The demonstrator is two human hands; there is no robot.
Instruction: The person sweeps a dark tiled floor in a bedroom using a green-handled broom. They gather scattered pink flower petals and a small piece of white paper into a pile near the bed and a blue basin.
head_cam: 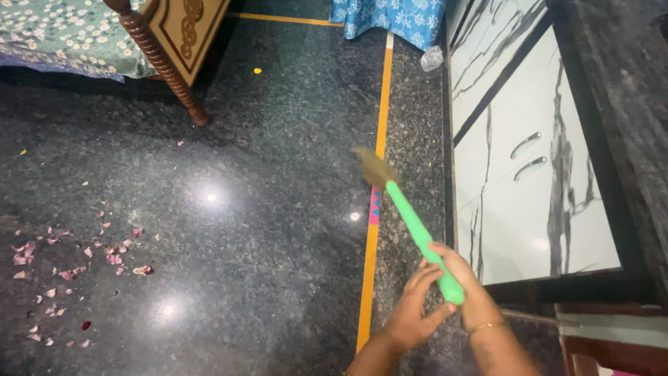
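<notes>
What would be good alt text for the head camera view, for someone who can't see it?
Seen from above, a person's right hand and left hand grip the green handle of a broom over a dark polished floor. Pink petals lie scattered at left, with a white marbled cabinet at right and a carved bed leg above.

The floor [278, 139] is dark, speckled polished stone with an orange inlay strip [376, 209] running down its right part, and it shines under the lights. Pink and white petals [69, 264] lie scattered toward its left edge, with a few small yellow bits [257, 70] nearer the far edge. A carved wooden bed leg [170, 69] stands on it at the far left.
</notes>
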